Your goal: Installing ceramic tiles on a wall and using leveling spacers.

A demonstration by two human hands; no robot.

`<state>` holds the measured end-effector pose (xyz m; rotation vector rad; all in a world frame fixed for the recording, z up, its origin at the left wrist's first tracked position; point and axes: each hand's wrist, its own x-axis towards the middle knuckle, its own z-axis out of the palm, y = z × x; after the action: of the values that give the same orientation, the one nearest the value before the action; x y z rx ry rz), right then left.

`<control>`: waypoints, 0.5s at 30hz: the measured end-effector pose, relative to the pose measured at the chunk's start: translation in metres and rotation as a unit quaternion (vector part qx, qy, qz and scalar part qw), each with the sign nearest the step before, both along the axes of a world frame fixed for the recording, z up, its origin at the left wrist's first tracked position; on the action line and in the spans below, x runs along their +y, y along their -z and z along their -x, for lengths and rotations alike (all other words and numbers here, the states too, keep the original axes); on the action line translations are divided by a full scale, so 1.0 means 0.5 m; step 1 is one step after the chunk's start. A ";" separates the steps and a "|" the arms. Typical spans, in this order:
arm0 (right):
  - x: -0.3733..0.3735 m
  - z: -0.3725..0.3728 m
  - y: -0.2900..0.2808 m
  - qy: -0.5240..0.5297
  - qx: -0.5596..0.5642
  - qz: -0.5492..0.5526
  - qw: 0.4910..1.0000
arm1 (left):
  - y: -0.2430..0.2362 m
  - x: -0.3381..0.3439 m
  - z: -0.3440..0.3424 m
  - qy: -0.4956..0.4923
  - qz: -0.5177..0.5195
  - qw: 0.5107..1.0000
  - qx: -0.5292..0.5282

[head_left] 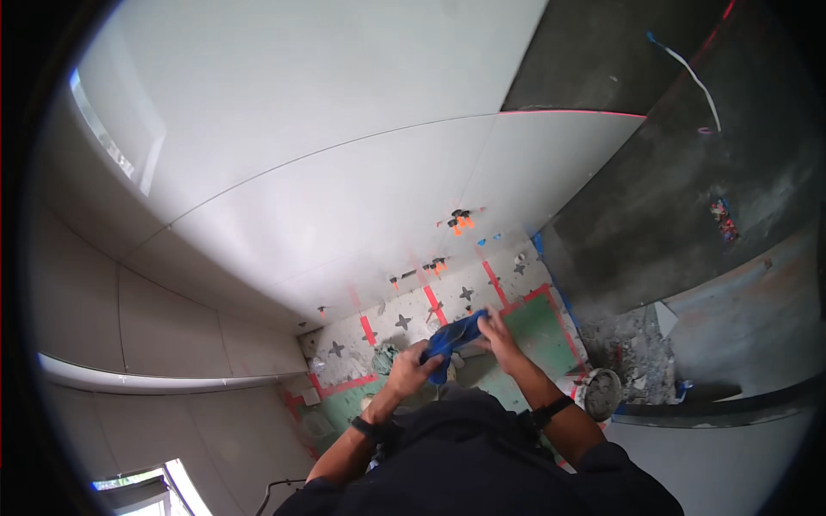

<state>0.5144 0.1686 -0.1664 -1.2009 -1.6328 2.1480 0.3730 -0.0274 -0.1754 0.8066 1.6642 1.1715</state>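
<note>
Two ends of a crumpled blue cloth [449, 339], maybe a glove, kinda blurry, are pinched by the left hand [408, 371] and right hand [501, 339]. It's above a gritty floor [538, 331] striped with flat red tape [433, 304].

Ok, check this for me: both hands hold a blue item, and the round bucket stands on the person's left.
The side is wrong: the head view shows the round bucket on the person's right, near the rubble. The left hand and right hand do hold a blue item.
</note>
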 end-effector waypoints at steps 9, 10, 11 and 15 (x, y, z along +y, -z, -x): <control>0.082 0.003 0.090 -0.092 0.219 0.327 0.915 | -0.201 0.080 -0.035 0.016 -0.056 0.926 0.372; 0.088 0.022 0.074 -0.082 0.202 0.349 0.911 | -0.218 0.060 -0.013 -0.038 -0.019 0.943 0.331; 0.104 0.050 0.074 -0.069 0.213 0.349 0.910 | -0.221 0.041 0.017 -0.071 -0.004 0.911 0.405; 0.153 0.184 -0.030 -0.033 0.299 0.253 0.920 | -0.361 -0.015 0.117 -0.234 0.015 0.745 0.625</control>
<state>0.4226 0.2449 -0.1516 -0.4701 -0.8984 2.7075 0.3147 -0.0348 0.0050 1.3482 3.1267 0.8831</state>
